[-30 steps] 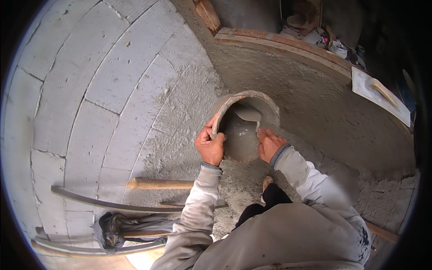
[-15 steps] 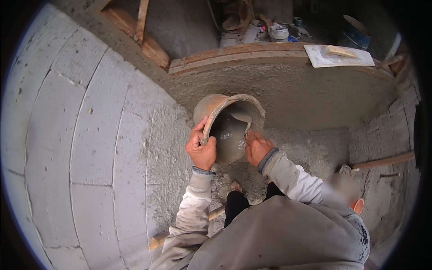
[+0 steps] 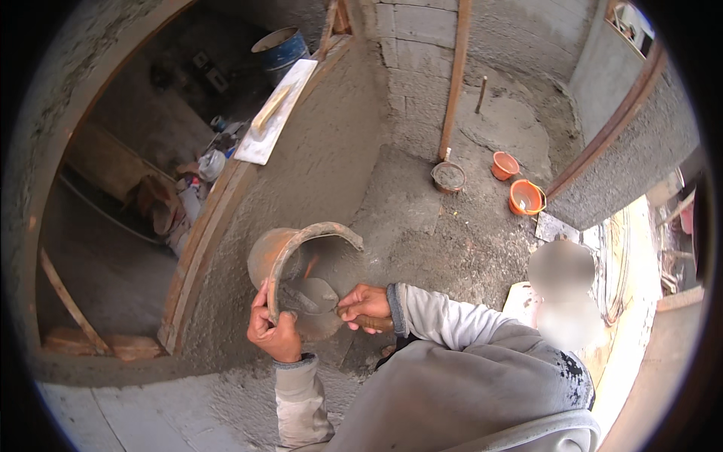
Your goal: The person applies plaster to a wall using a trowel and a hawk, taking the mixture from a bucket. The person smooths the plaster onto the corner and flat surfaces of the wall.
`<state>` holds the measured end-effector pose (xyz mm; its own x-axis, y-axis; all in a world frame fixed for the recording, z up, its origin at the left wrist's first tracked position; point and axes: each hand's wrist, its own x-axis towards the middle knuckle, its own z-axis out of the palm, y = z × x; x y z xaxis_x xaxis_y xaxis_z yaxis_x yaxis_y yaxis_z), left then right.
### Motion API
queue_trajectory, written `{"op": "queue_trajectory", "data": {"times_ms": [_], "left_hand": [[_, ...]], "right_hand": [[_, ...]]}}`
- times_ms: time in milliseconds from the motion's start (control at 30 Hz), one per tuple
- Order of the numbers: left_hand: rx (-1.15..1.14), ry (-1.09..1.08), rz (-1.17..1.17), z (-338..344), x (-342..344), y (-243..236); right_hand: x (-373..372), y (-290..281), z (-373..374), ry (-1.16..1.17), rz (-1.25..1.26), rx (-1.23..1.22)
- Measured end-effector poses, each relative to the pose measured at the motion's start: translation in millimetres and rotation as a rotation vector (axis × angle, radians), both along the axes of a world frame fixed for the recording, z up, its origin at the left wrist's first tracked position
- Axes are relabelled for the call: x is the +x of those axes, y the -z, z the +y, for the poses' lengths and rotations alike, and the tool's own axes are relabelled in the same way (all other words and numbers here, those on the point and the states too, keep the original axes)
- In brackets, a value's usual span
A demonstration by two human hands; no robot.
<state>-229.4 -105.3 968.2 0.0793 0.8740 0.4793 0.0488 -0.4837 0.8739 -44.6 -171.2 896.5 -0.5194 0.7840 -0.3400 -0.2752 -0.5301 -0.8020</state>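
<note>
My left hand (image 3: 275,331) is closed on the rim of an orange, mortar-crusted bucket (image 3: 262,252), thumb on the near side. The bucket is tilted with its mouth toward me, and its rim ends in a broken edge at the right. In my right hand (image 3: 367,309) is a trowel, fingers wrapped round its handle. The trowel's rounded grey blade (image 3: 320,294) lies at the bucket's mouth, with a streak of wet mortar on it. Grey mortar coats the bucket's inside; how much is in it I cannot tell.
A white plastering float (image 3: 252,143) with a wooden handle rests on the wooden window frame (image 3: 199,248) at left. Ahead right stand a mortar-filled bowl (image 3: 449,177), two orange buckets (image 3: 506,166), an upright timber (image 3: 456,83) and a mortar heap (image 3: 508,124). A blue drum (image 3: 282,56) stands beyond the opening.
The view has swung to the right, bringing the floor buckets into sight. Both hands keep their holds. More of the trowel's blade now shows in the bucket's mouth.
</note>
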Motion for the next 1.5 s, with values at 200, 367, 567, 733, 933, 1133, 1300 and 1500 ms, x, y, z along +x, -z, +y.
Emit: {"op": "queue_trajectory", "data": {"times_ms": [200, 367, 567, 733, 933, 1133, 1300, 1500], "left_hand": [[-0.275, 0.043, -0.327, 30.7, 27.3, 28.5], [-0.438, -0.204, -0.382, 63.5, 23.2, 88.3], [-0.77, -0.602, -0.352, 65.5, -90.0, 157.0], [-0.73, -0.733, -0.251, 44.9, -194.5, 203.5], [-0.731, -0.59, -0.137, 28.8, -257.9, 194.4], [-0.737, -0.582, -0.07, 25.5, -287.7, 202.1], [-0.712, -0.627, -0.075, 27.6, -294.5, 211.2], [-0.601, -0.381, -0.138, 52.9, -235.0, 189.4]], "right_hand": [[2.9, 27.7, 6.0, 0.149, 0.532, -0.127], [5.8, 69.9, 8.4, 0.17, 0.98, -0.215], [-6.6, 100.9, -13.5, 0.535, 0.892, -0.118], [-3.8, 121.9, -32.7, 1.177, 0.66, 0.166], [-19.8, 177.7, -13.6, 1.92, -0.032, 0.269], [-101.5, 313.4, 130.9, 2.042, -0.353, -0.202], [-206.8, 305.5, 161.4, 0.861, -0.378, 0.467], [-172.2, 159.3, 13.5, 0.218, -0.551, 0.463]]}}
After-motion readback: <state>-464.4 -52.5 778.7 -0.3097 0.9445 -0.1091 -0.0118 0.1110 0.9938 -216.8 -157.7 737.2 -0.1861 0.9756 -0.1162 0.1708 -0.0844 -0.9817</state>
